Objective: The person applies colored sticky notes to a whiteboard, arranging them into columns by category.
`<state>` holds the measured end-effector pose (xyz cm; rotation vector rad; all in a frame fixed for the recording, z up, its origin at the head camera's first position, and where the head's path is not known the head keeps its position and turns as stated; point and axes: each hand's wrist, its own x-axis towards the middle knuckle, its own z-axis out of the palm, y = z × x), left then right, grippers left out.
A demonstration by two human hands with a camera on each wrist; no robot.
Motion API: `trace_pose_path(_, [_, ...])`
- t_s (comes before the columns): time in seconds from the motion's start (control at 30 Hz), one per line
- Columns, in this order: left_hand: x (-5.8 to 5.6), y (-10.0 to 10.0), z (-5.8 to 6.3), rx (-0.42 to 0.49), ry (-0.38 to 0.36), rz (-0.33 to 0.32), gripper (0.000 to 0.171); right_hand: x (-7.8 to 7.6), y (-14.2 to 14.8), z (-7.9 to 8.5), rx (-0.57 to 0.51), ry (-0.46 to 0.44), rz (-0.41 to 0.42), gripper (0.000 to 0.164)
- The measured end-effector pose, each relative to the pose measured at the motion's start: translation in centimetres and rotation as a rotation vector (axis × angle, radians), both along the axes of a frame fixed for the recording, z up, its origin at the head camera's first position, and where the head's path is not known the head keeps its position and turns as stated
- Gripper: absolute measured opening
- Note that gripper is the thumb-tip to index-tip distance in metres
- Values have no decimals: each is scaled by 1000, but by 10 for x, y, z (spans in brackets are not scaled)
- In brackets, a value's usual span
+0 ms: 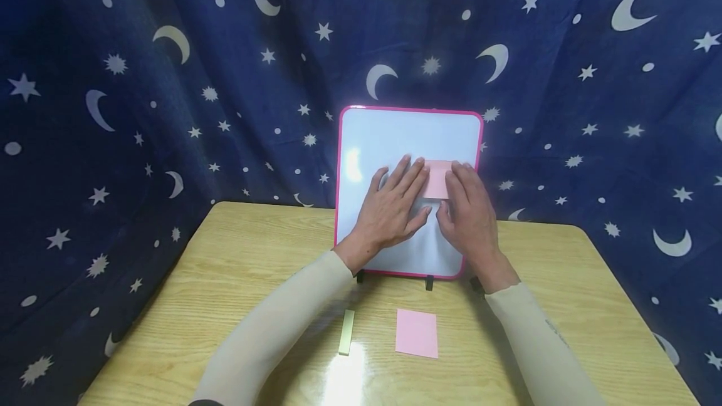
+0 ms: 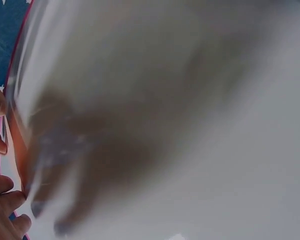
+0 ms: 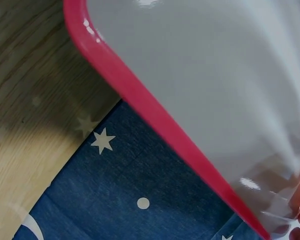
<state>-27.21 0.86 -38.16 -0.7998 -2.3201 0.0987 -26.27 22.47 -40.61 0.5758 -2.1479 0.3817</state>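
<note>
A pink sticky note lies against the right half of a small whiteboard with a pink frame. With fingers extended, my left hand touches the note's left edge. On the other side, my right hand has its fingers, held together and nearly straight, over the note's right edge. Both thumbs point toward each other below the note. The left wrist view catches fingertips and the note's orange-tinted edge at far left. Mostly board surface fills the right wrist view.
The whiteboard stands upright on black feet on a wooden table. In front of it lie a square pink sticky pad and a narrow yellow sticky strip pad. A blue curtain with moons and stars hangs behind.
</note>
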Motion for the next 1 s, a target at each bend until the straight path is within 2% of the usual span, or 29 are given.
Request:
trace_pose_path(0.43, [9, -2, 1, -11, 1, -10, 77, 7, -4, 2, -28, 10, 26, 59])
trace_pose_path(0.73, [21, -9, 0, 44, 46, -72, 75, 20, -8, 1, -67, 49, 51, 61])
trace_pose_path(1.0, [34, -17, -2, 81, -24, -117, 73, 32, -10, -2, -101, 78, 76, 61])
